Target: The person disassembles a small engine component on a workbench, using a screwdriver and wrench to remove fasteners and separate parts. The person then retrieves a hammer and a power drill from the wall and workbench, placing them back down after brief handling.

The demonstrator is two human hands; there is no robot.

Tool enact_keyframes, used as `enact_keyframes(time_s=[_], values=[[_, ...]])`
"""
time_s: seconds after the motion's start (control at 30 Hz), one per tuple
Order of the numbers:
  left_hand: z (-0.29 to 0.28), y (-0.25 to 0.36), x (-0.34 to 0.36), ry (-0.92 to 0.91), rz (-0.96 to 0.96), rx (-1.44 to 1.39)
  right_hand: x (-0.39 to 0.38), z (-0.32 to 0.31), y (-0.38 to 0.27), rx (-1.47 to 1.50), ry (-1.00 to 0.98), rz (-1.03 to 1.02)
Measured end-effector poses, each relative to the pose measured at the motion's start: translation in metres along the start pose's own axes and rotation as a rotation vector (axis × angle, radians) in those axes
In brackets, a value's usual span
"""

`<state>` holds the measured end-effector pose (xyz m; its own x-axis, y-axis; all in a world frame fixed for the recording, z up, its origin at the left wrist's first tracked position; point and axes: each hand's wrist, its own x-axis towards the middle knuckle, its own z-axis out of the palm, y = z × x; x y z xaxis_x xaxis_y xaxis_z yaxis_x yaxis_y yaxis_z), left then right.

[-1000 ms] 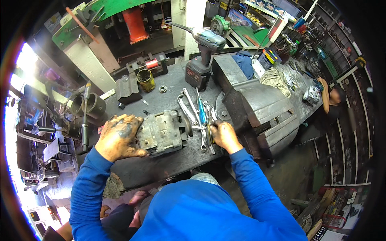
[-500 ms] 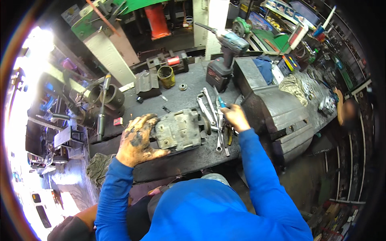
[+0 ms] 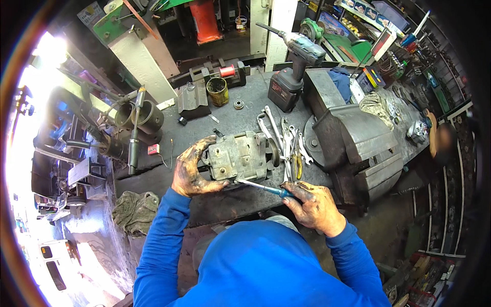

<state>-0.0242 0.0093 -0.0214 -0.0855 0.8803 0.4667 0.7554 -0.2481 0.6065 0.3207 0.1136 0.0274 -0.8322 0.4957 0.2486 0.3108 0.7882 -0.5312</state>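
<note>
A grey cast-metal unit with a pulley wheel, perhaps a compressor (image 3: 238, 156), lies on the bench. My left hand (image 3: 192, 171), dark with grease, grips its left end, fingers on the far side and thumb along the near side. My right hand (image 3: 316, 204) is closed around the blue handle of a screwdriver (image 3: 263, 188). The screwdriver's shaft points left, and its tip meets the unit's near lower edge. Just right of the pulley lie several wrenches (image 3: 273, 125) and pliers with yellow grips (image 3: 297, 165).
A cordless impact wrench (image 3: 292, 77) stands behind the tools. Large dark metal housings (image 3: 365, 134) fill the bench's right side. A yellow can (image 3: 218, 91) and a bearing ring (image 3: 239, 104) are farther back. A rag (image 3: 134, 211) hangs at the front left. At far right shows another person's arm (image 3: 432, 134).
My right hand has brought the screwdriver from the tool pile toward me and left, against the unit's near edge. My left hand still holds the unit's left end.
</note>
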Motion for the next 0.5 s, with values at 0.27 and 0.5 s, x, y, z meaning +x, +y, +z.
enact_keyframes(time_s=[0.27,0.5], values=[[0.002,-0.003,-0.001,0.023,0.015,-0.039,-0.009,0.048,0.007,-0.099,0.240,-0.057],[-0.005,0.002,0.003,-0.031,-0.005,-0.046,-0.009,0.080,0.020,-0.060,0.330,-0.089]])
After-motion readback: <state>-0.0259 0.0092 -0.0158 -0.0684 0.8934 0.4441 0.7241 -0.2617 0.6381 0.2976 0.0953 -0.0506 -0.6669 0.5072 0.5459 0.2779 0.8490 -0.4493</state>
